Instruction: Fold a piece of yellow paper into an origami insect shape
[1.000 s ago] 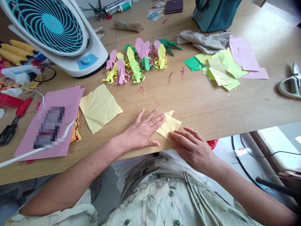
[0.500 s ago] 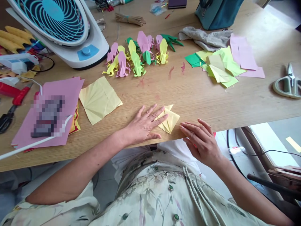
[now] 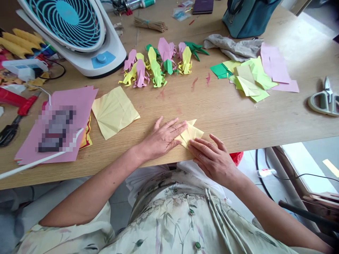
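Note:
A small piece of folded yellow paper [image 3: 194, 132] lies flat near the table's front edge, one point sticking up at its top. My left hand [image 3: 162, 137] rests on its left side with the fingers stretched out. From the right, my right hand [image 3: 212, 155] touches its lower right part, fingers extended and lying over the paper's edge. Parts of the paper are hidden under the fingers. To the left lies a larger creased yellow sheet [image 3: 115, 112]. Behind stand several folded paper figures [image 3: 156, 67] in pink, yellow and green.
A fan [image 3: 90, 46] stands at the back left. Pink sheets [image 3: 63, 98] with a blurred-out object on top lie at the left. Green and yellow papers [image 3: 251, 77], a grey cloth [image 3: 235, 47] and scissors [image 3: 325, 100] are on the right. A blue bag [image 3: 243, 21] stands behind.
My right hand has moved left from beside the folded yellow paper onto its lower right part. My left hand stays on the paper, its fingers closer together. The view has shifted slightly.

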The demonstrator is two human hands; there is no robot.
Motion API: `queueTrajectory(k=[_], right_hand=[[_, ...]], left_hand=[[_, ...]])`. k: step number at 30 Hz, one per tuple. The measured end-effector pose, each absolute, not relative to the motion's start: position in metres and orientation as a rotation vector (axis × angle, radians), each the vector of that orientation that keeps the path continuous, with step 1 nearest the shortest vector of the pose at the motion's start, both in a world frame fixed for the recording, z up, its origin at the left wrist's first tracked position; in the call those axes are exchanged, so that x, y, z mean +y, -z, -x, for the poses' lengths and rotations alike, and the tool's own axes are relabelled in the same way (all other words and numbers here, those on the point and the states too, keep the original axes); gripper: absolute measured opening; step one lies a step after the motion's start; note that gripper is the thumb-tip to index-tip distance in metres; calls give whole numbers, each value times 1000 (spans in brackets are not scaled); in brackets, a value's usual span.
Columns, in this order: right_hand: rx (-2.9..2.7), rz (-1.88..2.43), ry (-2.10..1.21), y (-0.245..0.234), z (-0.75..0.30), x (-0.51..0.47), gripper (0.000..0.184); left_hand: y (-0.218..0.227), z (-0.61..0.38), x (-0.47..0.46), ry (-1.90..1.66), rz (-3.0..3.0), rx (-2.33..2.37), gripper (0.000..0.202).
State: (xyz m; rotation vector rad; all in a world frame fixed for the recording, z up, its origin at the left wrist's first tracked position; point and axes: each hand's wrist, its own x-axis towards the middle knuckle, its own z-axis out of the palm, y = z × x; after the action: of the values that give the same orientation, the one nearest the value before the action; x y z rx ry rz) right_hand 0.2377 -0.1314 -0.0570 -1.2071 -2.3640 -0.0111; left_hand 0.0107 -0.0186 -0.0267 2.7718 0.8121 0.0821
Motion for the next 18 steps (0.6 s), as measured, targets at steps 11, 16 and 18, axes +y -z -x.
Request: queueTrajectory(k=[11,16,18], right_hand=[[-2344,1190,8,59,-240,-133,42],[-2266,1254,17,60,-246,-140,52],[-2282,1276,12,62,-247,-142,52]], left_hand=[[40,-48,-5,-208,-2857,556,46],[37,-48,-4,-130,-2843,590,46],[36,-48,-4,-110,-2835,608,46]])
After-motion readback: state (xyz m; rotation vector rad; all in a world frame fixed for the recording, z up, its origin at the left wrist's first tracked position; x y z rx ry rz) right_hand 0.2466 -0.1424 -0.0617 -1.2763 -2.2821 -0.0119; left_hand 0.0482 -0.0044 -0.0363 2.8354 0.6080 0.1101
